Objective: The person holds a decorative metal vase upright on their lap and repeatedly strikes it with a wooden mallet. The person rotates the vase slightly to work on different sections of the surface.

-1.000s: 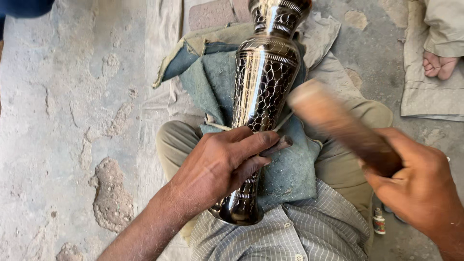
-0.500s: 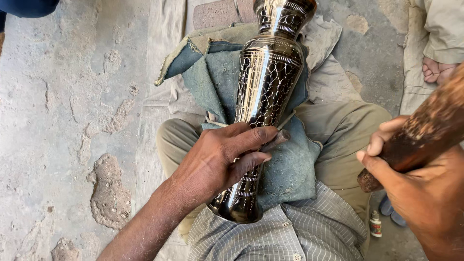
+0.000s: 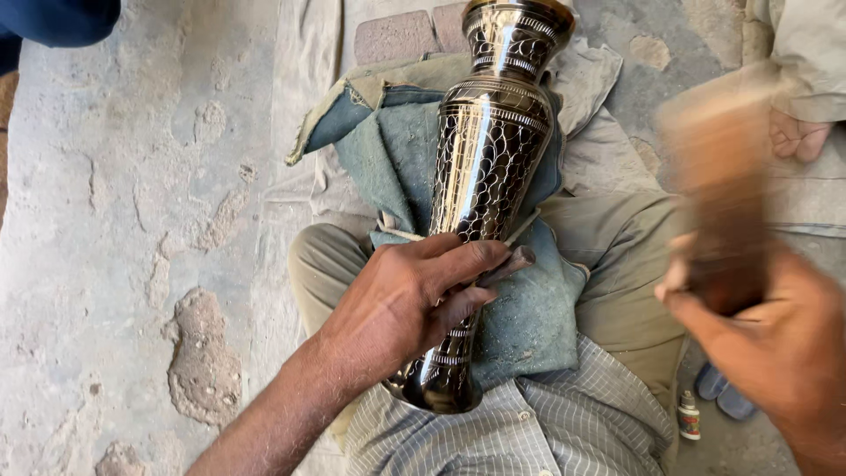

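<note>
The left hand [image 3: 401, 304] pins a small chisel [image 3: 507, 263] against the vase [image 3: 480, 189] lying on the cloth [image 3: 529, 317] across the lap; keep it steady. The right hand [image 3: 775, 353] grips a raised, blurred mallet [image 3: 718, 194]; strike squarely.

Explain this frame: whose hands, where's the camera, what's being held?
There is no machine here: a person sits on a concrete floor, and the camera is worn on their head, looking down at their lap. A tall dark metal vase with engraved patterns lies lengthwise on a blue-grey cloth spread over their legs. The left hand rests on the vase's narrow lower part and pinches a thin metal tool against it. The right hand grips a wooden mallet, blurred by motion. At the top right, another person's bare foot shows.
</note>
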A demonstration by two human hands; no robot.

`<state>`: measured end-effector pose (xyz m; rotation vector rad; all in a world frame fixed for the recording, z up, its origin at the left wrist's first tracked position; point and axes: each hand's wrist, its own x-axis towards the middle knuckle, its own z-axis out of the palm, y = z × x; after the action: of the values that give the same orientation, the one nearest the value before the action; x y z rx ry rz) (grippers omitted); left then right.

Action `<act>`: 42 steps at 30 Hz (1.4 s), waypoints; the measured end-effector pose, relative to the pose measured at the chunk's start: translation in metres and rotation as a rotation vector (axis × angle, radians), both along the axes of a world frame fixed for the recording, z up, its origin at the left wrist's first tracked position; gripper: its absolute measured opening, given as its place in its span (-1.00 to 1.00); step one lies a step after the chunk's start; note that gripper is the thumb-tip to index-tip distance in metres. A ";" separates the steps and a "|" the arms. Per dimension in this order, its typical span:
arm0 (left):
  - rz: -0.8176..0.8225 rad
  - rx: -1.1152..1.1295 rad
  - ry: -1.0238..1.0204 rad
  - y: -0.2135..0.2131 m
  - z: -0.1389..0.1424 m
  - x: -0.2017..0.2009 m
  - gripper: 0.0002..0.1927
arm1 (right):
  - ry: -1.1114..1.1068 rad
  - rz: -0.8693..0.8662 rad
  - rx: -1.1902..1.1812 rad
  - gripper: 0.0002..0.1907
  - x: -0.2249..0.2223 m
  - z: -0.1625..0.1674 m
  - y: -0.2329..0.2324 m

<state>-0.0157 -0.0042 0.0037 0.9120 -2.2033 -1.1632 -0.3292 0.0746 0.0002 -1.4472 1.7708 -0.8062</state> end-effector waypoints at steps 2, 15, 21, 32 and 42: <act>0.018 0.016 0.006 0.003 0.001 0.001 -0.64 | -0.233 -0.194 -0.083 -0.65 0.007 0.006 -0.001; 0.002 0.015 0.066 0.003 -0.004 0.003 -0.63 | 0.219 0.061 -0.060 -0.57 0.000 0.005 0.009; 0.017 -0.005 0.062 0.004 -0.004 0.007 -0.63 | 0.238 0.029 0.065 -0.56 0.018 0.028 -0.010; -0.008 0.006 0.063 0.001 -0.002 0.008 -0.65 | 0.113 0.001 0.000 -0.64 0.000 0.002 0.010; -0.023 0.018 0.106 0.004 -0.006 0.013 -0.63 | 0.607 0.108 0.010 -0.56 0.023 0.030 0.003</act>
<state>-0.0030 0.0000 -0.0025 0.8149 -2.1266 -1.2161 -0.3065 0.0779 0.0299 -1.8978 2.0929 -0.3088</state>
